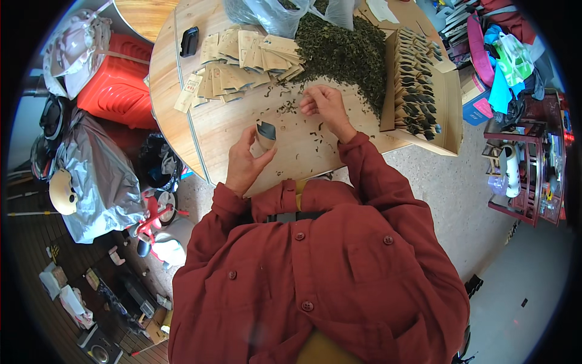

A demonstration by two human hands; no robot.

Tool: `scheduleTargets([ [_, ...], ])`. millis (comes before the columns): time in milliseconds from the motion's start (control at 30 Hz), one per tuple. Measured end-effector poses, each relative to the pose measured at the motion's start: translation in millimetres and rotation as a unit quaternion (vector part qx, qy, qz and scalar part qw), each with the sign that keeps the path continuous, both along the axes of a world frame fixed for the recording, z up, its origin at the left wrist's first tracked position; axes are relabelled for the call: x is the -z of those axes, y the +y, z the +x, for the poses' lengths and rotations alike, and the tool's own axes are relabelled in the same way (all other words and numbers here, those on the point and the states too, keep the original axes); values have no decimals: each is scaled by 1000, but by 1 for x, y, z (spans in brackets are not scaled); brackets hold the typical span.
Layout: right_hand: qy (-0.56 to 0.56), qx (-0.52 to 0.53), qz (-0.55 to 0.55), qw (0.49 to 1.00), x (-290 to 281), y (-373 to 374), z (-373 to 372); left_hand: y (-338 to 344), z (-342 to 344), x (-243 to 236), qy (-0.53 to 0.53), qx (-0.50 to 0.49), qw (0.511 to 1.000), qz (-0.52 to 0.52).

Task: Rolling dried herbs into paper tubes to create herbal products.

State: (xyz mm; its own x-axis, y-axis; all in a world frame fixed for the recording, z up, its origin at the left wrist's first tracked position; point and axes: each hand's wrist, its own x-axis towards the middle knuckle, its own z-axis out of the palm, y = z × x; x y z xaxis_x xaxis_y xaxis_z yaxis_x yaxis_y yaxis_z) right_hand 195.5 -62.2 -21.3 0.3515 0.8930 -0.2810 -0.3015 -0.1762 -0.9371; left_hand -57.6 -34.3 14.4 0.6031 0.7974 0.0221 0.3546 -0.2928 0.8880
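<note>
My left hand (244, 162) is closed around a small brown paper packet (265, 141) near the table's front edge. The packet stands upright with its mouth spread, showing a dark lining. To its right, my right hand (325, 104) hovers over the table with the fingers curled together; whatever they hold, if anything, is hidden. Just beyond that hand lies a big heap of dark green dried leaves, probably tea (339, 54), with loose bits scattered toward me. Flat paper packets (233, 79) are spread in overlapping rows at the far left of the table.
A cardboard box (447, 112) packed with upright filled packets (415, 85) stands at the table's right. Behind the heap sits a clear plastic bag (273, 17). A black tray (189, 41) lies at the far left. Red plastic stools (118, 79) stand left of the round wooden table (168, 91).
</note>
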Motion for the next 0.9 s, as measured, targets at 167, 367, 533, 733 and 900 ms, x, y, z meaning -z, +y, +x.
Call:
scheduleTargets([
  [167,-35,119,-9,992,9,20,25,0,-5,6,-23,-9,999,23],
  [367,-125,195,48,972,25,23,47,3,2,-4,-16,-7,999,28],
  [533,-93,194,108,971,21,14,43,16,20,-5,-38,14,999,0],
  [733,-66,135,152,977,-27,-8,41,39,46,5,-34,47,998,-18],
  [900,-59,66,142,986,-71,-31,34,51,58,13,3,67,996,51],
])
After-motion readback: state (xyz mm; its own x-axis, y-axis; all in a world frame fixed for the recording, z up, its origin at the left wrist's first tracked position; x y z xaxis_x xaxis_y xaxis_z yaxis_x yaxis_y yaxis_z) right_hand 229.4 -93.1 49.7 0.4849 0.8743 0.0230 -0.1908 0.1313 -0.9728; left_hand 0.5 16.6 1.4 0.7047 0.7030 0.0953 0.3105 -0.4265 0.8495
